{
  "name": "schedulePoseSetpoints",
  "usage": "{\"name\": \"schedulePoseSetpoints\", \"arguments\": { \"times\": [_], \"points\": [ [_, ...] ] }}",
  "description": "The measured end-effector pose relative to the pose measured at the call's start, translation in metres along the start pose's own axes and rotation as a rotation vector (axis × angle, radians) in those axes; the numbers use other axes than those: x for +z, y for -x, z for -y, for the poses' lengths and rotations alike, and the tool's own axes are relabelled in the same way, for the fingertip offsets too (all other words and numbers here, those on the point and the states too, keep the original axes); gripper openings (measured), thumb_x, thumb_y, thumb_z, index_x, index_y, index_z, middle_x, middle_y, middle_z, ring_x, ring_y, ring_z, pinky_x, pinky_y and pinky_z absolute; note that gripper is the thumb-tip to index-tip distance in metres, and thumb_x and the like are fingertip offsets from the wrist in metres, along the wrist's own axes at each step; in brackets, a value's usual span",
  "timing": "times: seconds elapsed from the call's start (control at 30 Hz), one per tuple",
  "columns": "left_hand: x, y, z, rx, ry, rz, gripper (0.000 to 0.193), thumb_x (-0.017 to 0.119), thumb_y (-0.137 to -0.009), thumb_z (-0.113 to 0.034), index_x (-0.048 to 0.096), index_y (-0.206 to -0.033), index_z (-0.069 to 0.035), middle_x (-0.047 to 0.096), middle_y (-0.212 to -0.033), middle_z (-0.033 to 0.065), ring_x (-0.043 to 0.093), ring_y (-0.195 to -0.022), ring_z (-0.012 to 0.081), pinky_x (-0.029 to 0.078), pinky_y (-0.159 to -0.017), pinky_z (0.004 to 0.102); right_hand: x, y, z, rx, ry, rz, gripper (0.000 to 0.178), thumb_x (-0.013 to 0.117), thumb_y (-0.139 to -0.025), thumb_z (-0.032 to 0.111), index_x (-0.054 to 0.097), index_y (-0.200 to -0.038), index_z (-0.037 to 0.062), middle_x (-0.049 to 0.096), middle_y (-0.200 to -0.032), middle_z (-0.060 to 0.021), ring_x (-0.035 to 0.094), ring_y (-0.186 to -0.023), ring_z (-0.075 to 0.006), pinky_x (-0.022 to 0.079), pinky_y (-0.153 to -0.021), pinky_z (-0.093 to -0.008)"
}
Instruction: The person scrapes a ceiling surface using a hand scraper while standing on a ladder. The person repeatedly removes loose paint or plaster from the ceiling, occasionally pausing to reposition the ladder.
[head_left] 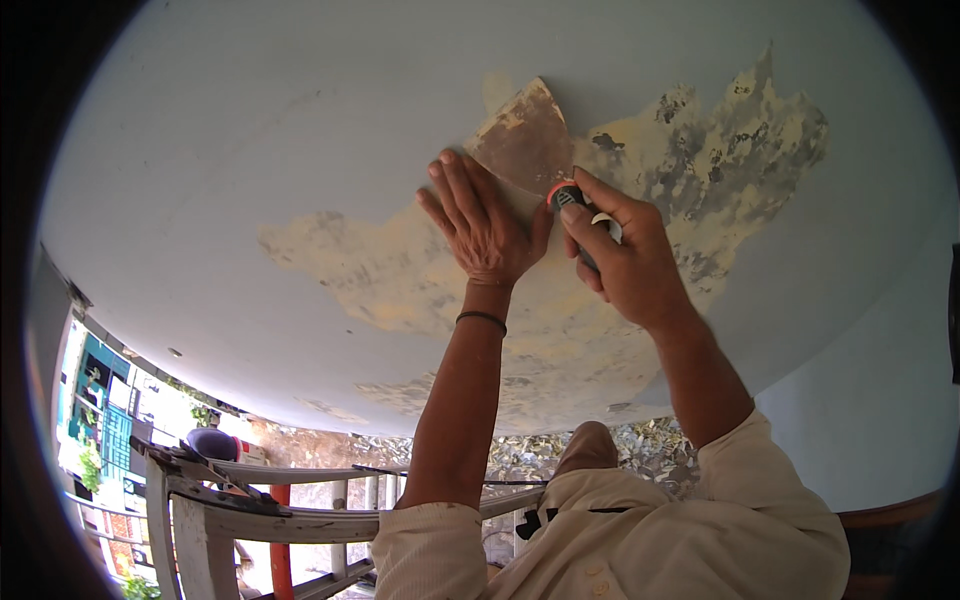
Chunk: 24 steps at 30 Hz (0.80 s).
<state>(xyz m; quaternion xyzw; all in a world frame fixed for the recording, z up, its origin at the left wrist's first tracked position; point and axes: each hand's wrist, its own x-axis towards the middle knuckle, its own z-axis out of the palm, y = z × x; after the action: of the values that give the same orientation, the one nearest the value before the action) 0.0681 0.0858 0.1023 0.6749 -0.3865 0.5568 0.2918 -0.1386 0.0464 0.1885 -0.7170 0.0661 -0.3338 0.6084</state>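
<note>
My right hand [632, 255] is wrapped round the dark handle of a wide scraper [527, 140], which has an orange-red ring where the handle meets the blade. The broad blade points up and to the left, its face smeared with brownish and cream residue. It lies against or very close to a pale grey-blue wall [250, 140]. Just below the blade's left side, my left hand [482, 225] is spread flat on the wall, its thumb near the scraper's handle. Around both hands runs a ragged patch [715, 165] of bared cream and dark grey surface.
A worn white ladder [300, 525] stands at the lower left, with an orange-red upright post [282, 560] beside it. A purple rounded object [213, 443] sits near its top. Flakes and debris [650, 440] cover the ground below. A second wall stands at the right.
</note>
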Motion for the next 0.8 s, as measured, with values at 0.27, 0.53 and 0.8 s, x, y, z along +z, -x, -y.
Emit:
{"name": "schedulePoseSetpoints", "arguments": {
  "times": [0.27, 0.53, 0.8],
  "points": [
    [0.004, 0.0, 0.001, 0.009, 0.111, -0.022, 0.114, 0.06, -0.093, -0.067, 0.013, -0.163, 0.011, 0.013, -0.168, 0.0367, 0.007, -0.159, 0.0524, 0.004, -0.125, 0.0696, -0.016, -0.024, 0.029, -0.079, 0.267, 0.072, 0.045, 0.055, -0.109, 0.018, 0.053, -0.151, 0.0008, 0.056, -0.073, -0.0016, 0.048, -0.058, -0.0055, 0.039, -0.048, -0.0241],
    [-0.003, -0.001, 0.009, -0.01, 0.061, 0.011, 0.113, 0.067, -0.089, -0.063, 0.02, -0.163, 0.008, 0.015, -0.17, 0.0336, 0.009, -0.16, 0.0498, 0.003, -0.126, 0.0687, -0.03, 0.004, 0.014, 0.044, 0.081, -0.013, 0.05, 0.059, -0.108, 0.022, 0.05, -0.153, 0.0007, 0.059, -0.077, -0.0046, 0.047, -0.05, -0.0069, 0.035, -0.042, -0.0247],
    [-0.002, -0.001, 0.0, -0.001, 0.033, -0.008, 0.112, 0.071, -0.086, -0.062, 0.026, -0.162, 0.007, 0.019, -0.169, 0.0327, 0.011, -0.16, 0.0493, 0.004, -0.126, 0.0685, -0.012, 0.052, -0.1, 0.1, -0.407, -0.189, 0.023, 0.057, -0.109, 0.023, 0.055, -0.123, 0.0057, 0.062, -0.078, -0.0083, 0.056, -0.049, -0.0121, 0.043, -0.041, -0.0268]
  ]
}}
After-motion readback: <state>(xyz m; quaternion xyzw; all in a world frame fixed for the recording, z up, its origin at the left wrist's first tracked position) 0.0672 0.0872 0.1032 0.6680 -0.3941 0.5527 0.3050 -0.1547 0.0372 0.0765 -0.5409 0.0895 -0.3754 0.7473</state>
